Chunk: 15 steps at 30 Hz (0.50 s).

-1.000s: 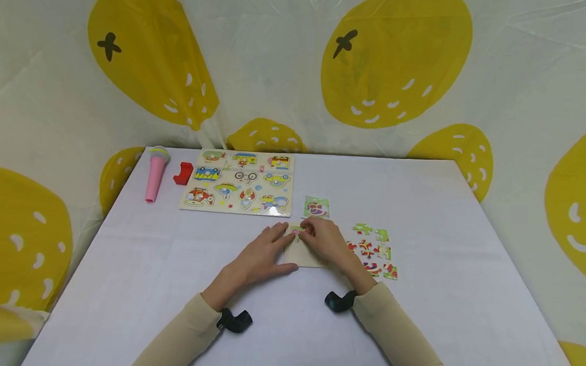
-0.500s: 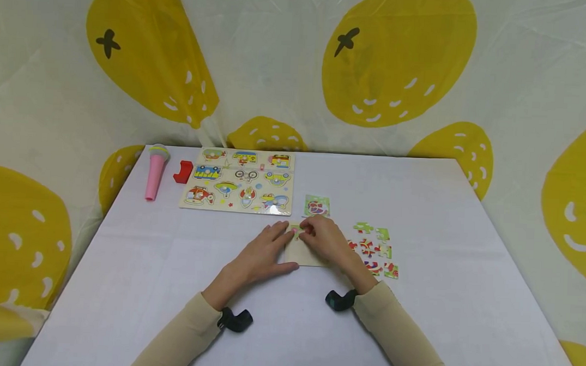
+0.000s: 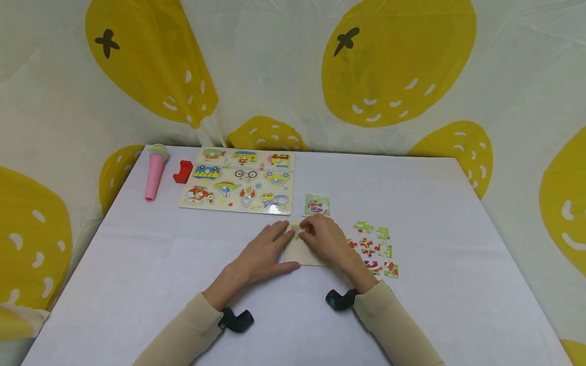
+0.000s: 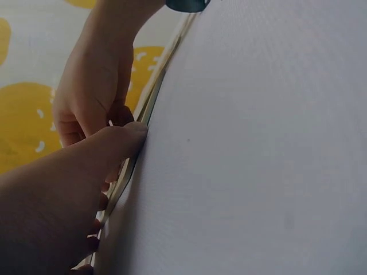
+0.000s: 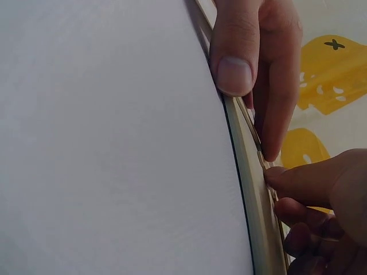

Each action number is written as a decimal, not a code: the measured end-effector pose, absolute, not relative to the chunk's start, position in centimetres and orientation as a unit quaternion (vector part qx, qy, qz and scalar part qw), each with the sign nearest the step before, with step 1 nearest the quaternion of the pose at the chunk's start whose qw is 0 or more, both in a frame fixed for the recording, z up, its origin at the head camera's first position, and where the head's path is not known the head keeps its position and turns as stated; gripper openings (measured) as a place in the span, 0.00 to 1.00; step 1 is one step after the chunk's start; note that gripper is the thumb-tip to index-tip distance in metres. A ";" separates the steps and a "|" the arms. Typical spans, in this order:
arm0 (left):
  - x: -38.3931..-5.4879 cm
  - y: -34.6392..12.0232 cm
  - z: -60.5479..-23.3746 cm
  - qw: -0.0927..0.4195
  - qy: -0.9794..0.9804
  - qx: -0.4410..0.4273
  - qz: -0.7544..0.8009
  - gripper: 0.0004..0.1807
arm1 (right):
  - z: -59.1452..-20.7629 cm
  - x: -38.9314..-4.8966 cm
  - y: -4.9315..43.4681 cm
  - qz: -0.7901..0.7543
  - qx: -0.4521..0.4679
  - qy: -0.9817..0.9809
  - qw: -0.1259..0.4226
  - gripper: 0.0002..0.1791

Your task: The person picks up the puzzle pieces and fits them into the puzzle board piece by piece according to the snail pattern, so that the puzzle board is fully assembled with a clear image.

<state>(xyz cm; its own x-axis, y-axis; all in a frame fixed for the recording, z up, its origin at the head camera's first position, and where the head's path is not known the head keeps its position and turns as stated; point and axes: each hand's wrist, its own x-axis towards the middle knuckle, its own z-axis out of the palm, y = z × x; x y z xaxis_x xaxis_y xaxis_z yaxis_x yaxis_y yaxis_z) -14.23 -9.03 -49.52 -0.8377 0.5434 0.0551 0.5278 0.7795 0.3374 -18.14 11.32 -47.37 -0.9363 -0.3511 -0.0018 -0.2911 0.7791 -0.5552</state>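
A small pale wooden puzzle board [image 3: 302,254] lies on the white table between both hands. At its upper left sits a green-and-pink puzzle piece [image 3: 295,233]. My left hand [image 3: 257,256] rests along the board's left side with fingers extended; in the right wrist view, the left thumb [image 5: 234,74] presses the board's edge. My right hand [image 3: 327,240] bends over the board's top, thumb and forefinger pinching at a puzzle piece that they mostly hide. In the left wrist view, the right hand [image 4: 94,86] has curled fingers beyond the left thumb. Several loose puzzle pieces [image 3: 366,244] lie to the right.
Just behind the board lies a small green picture card [image 3: 317,205]. Farther back left are a wooden vehicle peg puzzle [image 3: 236,188], a red curved block [image 3: 182,172] and a pink toy microphone [image 3: 155,174]. A fruit-patterned cloth [image 3: 278,67] hangs behind the table.
Both hands hold nearly the same place over the board throughout. The view has shifted very slightly; the loose pieces and toys stay where they were.
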 end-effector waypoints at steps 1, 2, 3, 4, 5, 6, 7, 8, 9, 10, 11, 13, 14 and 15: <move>-14.2 -9.0 -49.5 0.021 0.943 0.284 0.172 0.46 | -47.3 -18.1 11.4 -0.288 -0.169 0.941 0.053 0.14; -14.2 -9.0 -49.5 0.021 0.943 0.284 0.171 0.46 | -47.2 -18.1 11.4 -0.290 -0.168 0.941 0.051 0.14; -14.2 -9.0 -49.5 0.020 0.943 0.284 0.171 0.46 | -47.1 -18.1 11.5 -0.292 -0.167 0.940 0.048 0.15; -14.2 -9.0 -49.5 0.020 0.943 0.283 0.172 0.46 | -47.0 -18.1 11.6 -0.296 -0.165 0.940 0.048 0.15; -14.2 -9.0 -49.5 0.020 0.944 0.283 0.171 0.46 | -46.9 -18.1 11.6 -0.298 -0.164 0.939 0.047 0.15; -14.2 -9.0 -49.5 0.021 0.944 0.282 0.172 0.46 | -46.7 -18.1 11.7 -0.301 -0.163 0.938 0.046 0.15; -14.2 -9.0 -49.5 0.022 0.944 0.282 0.173 0.46 | -46.6 -18.1 11.9 -0.303 -0.164 0.938 0.044 0.16; -14.2 -9.0 -49.5 0.023 0.944 0.281 0.174 0.46 | -46.5 -18.1 12.0 -0.303 -0.164 0.938 0.043 0.16; -14.2 -9.0 -49.4 0.025 0.943 0.280 0.175 0.46 | -46.3 -18.1 12.1 -0.303 -0.165 0.938 0.043 0.16; -14.2 -9.0 -49.4 0.026 0.944 0.279 0.176 0.47 | -46.2 -18.1 12.2 -0.305 -0.165 0.937 0.043 0.16; -14.2 -9.0 -49.5 0.029 0.944 0.278 0.175 0.47 | -46.0 -18.1 12.4 -0.305 -0.166 0.937 0.042 0.17; -14.1 -9.0 -49.4 0.032 0.944 0.276 0.176 0.47 | -45.7 -18.2 12.7 -0.306 -0.169 0.936 0.040 0.18; -14.1 -9.0 -49.4 0.033 0.944 0.276 0.175 0.47 | -45.6 -18.2 12.9 -0.308 -0.169 0.936 0.039 0.19; -14.1 -9.0 -49.4 0.033 0.944 0.276 0.176 0.47 | -45.5 -18.3 13.1 -0.310 -0.170 0.934 0.038 0.19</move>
